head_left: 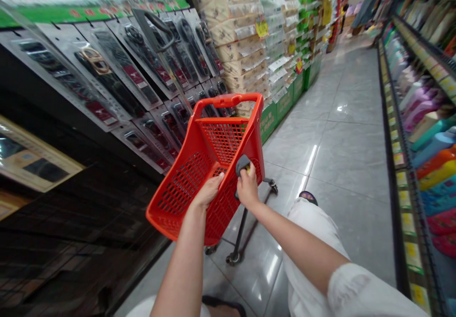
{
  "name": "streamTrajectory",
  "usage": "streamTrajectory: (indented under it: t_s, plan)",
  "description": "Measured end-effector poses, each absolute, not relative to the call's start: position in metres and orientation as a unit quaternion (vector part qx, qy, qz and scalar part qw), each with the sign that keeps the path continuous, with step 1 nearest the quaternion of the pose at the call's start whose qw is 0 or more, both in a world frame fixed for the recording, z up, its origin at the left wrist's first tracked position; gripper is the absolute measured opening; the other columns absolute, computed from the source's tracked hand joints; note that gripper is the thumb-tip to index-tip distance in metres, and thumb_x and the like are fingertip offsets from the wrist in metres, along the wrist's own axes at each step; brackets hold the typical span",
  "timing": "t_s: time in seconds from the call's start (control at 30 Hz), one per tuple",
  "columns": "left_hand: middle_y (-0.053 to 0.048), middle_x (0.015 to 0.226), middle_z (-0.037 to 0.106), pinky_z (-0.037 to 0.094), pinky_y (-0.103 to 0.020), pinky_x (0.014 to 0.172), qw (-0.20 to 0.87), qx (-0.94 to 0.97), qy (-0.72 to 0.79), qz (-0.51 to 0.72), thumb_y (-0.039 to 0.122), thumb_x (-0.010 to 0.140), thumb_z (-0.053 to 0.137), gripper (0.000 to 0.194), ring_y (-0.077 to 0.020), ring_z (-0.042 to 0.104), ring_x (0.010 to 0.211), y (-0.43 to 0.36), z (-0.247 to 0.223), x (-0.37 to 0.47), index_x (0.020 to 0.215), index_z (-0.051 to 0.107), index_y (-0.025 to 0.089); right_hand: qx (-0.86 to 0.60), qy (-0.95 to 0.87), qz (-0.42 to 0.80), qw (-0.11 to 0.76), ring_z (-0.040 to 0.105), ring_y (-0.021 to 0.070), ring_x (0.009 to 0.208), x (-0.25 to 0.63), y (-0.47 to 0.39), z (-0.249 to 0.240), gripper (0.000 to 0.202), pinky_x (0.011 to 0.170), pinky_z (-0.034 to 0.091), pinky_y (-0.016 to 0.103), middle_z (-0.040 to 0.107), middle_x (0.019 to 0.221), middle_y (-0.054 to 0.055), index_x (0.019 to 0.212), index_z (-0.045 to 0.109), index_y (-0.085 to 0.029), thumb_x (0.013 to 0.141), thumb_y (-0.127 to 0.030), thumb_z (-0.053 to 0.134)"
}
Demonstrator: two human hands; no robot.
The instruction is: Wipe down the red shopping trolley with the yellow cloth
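A red plastic shopping cart (223, 219) with lattice walls stands tilted in view before me, its handle (228, 100) on the far side. My left hand (208, 191) is closed at the cart's near side rim, thumb up; its other fingers are hidden. Just right of it, my right hand (248, 186) is closed around a dark grey cloth (242, 162) against the outside of the cart wall. A small yellow patch shows between its fingers. The visible inside of the cart holds nothing I can make out.
Belts in packages (117, 77) hang on the left rack. Behind the cart rise stacked tissue packs (238, 36) on green boxes (278, 112). Shelves of bottles (423, 105) line the right side. A person (368, 5) stands far down the tiled aisle (342, 150).
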State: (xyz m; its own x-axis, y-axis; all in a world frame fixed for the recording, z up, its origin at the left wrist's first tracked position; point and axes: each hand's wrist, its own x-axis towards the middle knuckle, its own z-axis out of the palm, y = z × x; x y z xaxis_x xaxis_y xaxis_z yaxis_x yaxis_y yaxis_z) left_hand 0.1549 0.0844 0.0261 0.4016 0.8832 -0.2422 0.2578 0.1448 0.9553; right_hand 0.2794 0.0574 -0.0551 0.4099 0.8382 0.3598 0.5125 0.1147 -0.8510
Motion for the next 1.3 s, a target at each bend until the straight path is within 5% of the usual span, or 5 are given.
streamTrajectory:
  t_s: [0.17,0.4,0.73,1.1,1.3]
  plan:
    - [-0.009,0.090,0.076,0.045,-0.038,0.096,0.543,0.628,0.474,0.292,0.074,0.061,0.065,0.071,-0.0271,0.065,0.097,0.091,0.025,0.162,0.091,0.075,0.010,-0.589,-0.593,0.138,0.532,0.034,0.0247,0.137,0.260,0.030,-0.054,0.027,0.108,0.038,0.044,0.029,0.148,0.014,0.107,0.060,-0.018,0.086,-0.010,0.046]
    - [-0.006,0.086,0.076,0.049,-0.032,0.081,0.572,0.610,0.479,0.264,0.061,0.071,0.068,0.057,-0.0210,0.067,0.079,0.069,0.041,0.141,0.101,0.074,0.013,-0.614,-0.575,0.141,0.522,0.045,0.0225,0.127,0.292,0.063,-0.036,0.029,0.108,0.039,0.040,0.037,0.139,0.013,0.103,0.063,-0.017,0.084,-0.007,0.044]
    - [-0.008,0.090,0.075,0.050,-0.037,0.086,0.636,0.497,0.513,0.292,0.064,0.067,0.071,0.066,-0.0241,0.068,0.086,0.050,0.020,0.111,0.108,0.068,0.013,-0.613,-0.671,0.169,0.381,0.053,0.0218,0.114,0.261,0.017,-0.030,0.030,0.096,0.047,0.036,0.041,0.133,0.012,0.107,0.062,-0.020,0.084,-0.010,0.047]
    - [-0.009,0.096,0.075,0.048,-0.033,0.088,0.568,0.535,0.534,0.325,0.066,0.064,0.072,0.063,-0.0228,0.066,0.092,0.057,0.014,0.112,0.096,0.072,0.012,-0.524,-0.771,0.174,0.318,0.055,0.0213,0.106,0.236,-0.030,-0.034,0.030,0.090,0.049,0.034,0.047,0.126,0.009,0.107,0.063,-0.022,0.081,-0.011,0.051]
    - [-0.006,0.093,0.075,0.048,-0.033,0.089,0.616,0.504,0.509,0.328,0.062,0.064,0.075,0.058,-0.0204,0.067,0.087,0.056,0.012,0.114,0.095,0.071,0.013,-0.594,-0.708,0.170,0.342,0.055,0.0202,0.106,0.262,0.000,-0.032,0.030,0.091,0.048,0.032,0.046,0.128,0.011,0.107,0.064,-0.019,0.083,-0.011,0.047]
